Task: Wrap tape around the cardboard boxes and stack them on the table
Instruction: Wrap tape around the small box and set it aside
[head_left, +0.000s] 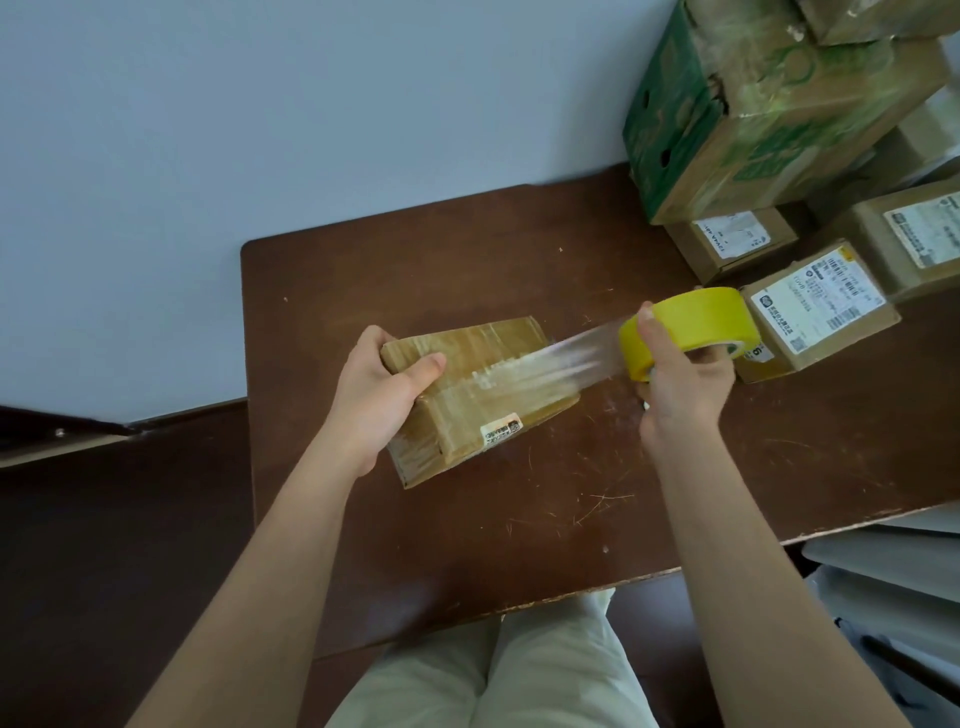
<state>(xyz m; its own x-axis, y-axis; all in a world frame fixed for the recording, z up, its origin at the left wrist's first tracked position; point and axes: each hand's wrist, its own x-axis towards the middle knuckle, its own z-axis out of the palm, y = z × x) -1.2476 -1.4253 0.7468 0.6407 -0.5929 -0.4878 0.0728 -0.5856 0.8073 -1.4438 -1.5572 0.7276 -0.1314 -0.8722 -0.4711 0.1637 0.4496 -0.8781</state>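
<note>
A pale wall (311, 130) backs the dark brown desk (467, 519), whose top is scuffed with fine scratches. At the desk's far right corner sits a big green-printed carton (753, 119), tilted and wrapped in shiny tape, with another brown box partly showing on top of it. Below and beside it stand three smaller brown parcels with white shipping labels: one tucked under the carton (727, 244), one at the right edge (914, 239), and one nearer the middle (815, 312), just behind the tape roll.

Near the middle of the desk, the cardboard box (483, 395) being wrapped is tipped up on its lower edge, its top face already glossy with tape and a small label stuck near its front edge. The left hand (379, 395) has its grip clamped on the box's left end, thumb lying across the top face and fingers curled round the far side.

To the right, held above the desk and apart from the box, is the yellow tape roll (691, 327). The right hand (680, 384) has its grip closed on it, thumb pressed on the outer rim and fingers hooked through the core from below. A clear strip of tape (571, 358) stretches taut from the roll down to the box's top face, blurred along its length.

A person's light trousers (483, 670) show below the desk's near edge.
</note>
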